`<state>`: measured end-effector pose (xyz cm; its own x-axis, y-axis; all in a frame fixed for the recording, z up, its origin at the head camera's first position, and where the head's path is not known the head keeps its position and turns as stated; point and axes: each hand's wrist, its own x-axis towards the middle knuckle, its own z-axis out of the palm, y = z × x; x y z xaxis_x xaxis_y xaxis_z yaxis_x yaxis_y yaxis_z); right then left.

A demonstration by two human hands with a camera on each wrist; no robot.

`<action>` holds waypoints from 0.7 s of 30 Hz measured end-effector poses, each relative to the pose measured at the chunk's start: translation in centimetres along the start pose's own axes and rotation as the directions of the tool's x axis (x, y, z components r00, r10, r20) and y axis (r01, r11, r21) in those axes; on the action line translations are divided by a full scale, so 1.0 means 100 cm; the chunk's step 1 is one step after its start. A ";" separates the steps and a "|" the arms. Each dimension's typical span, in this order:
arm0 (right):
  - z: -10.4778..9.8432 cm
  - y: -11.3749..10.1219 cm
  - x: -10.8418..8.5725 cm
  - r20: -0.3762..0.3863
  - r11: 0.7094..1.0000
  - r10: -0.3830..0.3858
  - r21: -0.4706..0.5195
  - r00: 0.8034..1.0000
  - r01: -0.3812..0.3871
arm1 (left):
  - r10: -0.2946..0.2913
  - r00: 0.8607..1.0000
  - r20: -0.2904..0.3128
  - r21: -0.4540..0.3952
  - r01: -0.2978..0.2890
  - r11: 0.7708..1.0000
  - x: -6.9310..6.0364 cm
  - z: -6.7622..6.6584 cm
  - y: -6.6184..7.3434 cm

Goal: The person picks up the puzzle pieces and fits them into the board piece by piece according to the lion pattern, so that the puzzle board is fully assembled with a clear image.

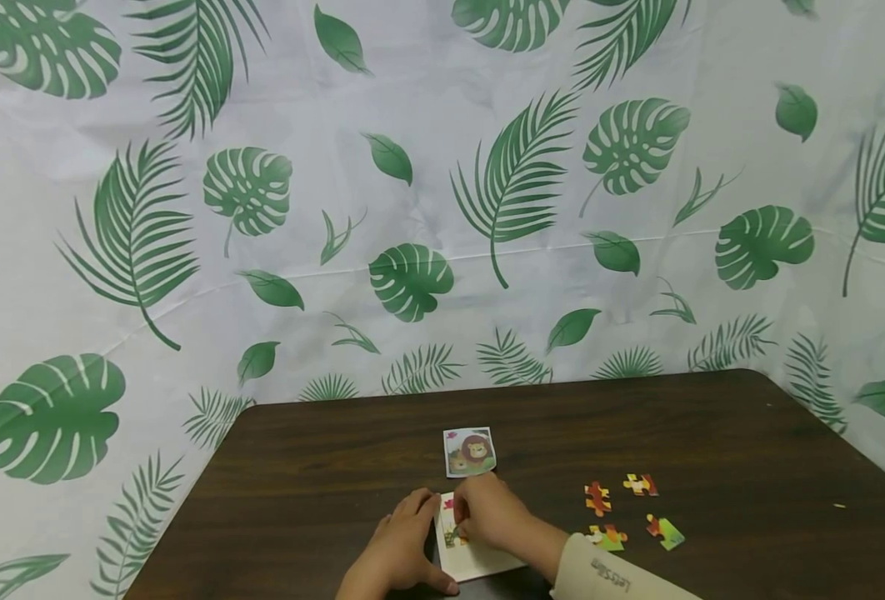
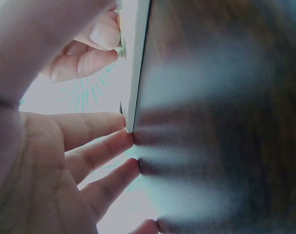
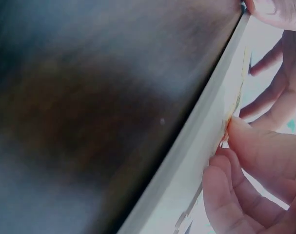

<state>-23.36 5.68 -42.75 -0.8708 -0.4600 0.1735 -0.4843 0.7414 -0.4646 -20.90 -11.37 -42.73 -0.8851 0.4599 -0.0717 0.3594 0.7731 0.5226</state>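
A pale puzzle board [image 1: 480,565] lies on the table near its front edge, with a few pieces in its left part. My left hand [image 1: 401,546] is spread along the board's left side, thumb by the lower edge; in the left wrist view, straight fingers of that hand [image 2: 84,156] touch the board edge [image 2: 131,87] and table. Over the board, my right hand [image 1: 491,517] has curled fingers. In the right wrist view, thumb and fingers of this hand [image 3: 260,180] pinch a thin orange-edged puzzle piece [image 3: 227,127] against the board's face; its picture is hidden.
Beyond the board lies a square lion picture card [image 1: 470,452]. To the right, on the dark wooden table [image 1: 322,467], are several loose puzzle pieces, among them a red one [image 1: 597,497] and a green one [image 1: 669,533]. A leaf-patterned cloth [image 1: 322,317] hangs behind.
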 end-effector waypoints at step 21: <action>-0.007 0.009 -0.001 0.029 0.935 -0.064 0.350 0.998 0.050 | 0.000 1.000 -0.007 0.011 0.000 1.000 0.000 0.002 0.000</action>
<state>-23.80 6.68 -42.60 -0.8350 -0.5207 0.1781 -0.4669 0.4991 -0.7300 -20.90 -11.29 -42.92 -0.8871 0.4568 -0.0657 0.3624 0.7778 0.5135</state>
